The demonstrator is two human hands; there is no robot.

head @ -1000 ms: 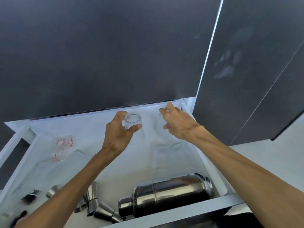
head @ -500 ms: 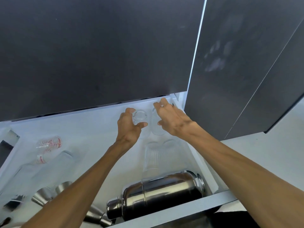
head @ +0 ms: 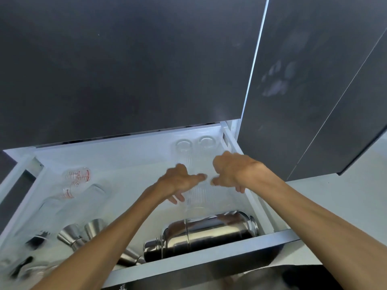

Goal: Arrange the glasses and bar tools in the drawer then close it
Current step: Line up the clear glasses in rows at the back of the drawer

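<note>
The white drawer [head: 129,155] stands pulled out. Two clear glasses [head: 183,144] [head: 206,141] stand upright side by side in its back right corner, free of my hands. My left hand [head: 180,182] and my right hand [head: 234,172] hover close together over ribbed clear glasses [head: 195,198] lying in the right part of the drawer. Both hands have loosely spread fingers and thumbs pointing toward each other; blur hides whether they touch the glass. A steel cocktail shaker [head: 209,233] lies on its side at the front right.
Two small measuring glasses with red marks [head: 78,174] [head: 68,192] lie at the left. Steel jiggers [head: 71,235] [head: 95,225] and dark bar tools [head: 37,239] are at the front left. Dark cabinet doors [head: 125,70] rise behind the drawer, and a pale counter [head: 345,206] lies to the right.
Both hands let go of the two clear glasses, which now stand in the back right corner. The hands have drawn back toward me over the ribbed glasses.
</note>
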